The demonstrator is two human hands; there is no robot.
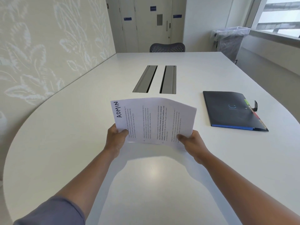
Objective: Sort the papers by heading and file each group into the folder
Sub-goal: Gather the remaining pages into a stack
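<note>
A stack of white printed papers [152,120] is held above the white table [65,143], turned sideways, with "ADMIN" handwritten at the top sheet's left end. My left hand [116,138] grips the stack's near left corner, thumb on top. My right hand [190,142] grips the near right corner the same way. A dark folder [230,109] with blue inner edges and coloured tabs lies shut on the table to the right of the papers, apart from both hands.
Two grey cable slots [154,79] are set into the table beyond the papers. A mesh chair back [167,47] stands at the far edge. A lined bin [230,41] sits by the window at the far right. A patterned wall runs along the left.
</note>
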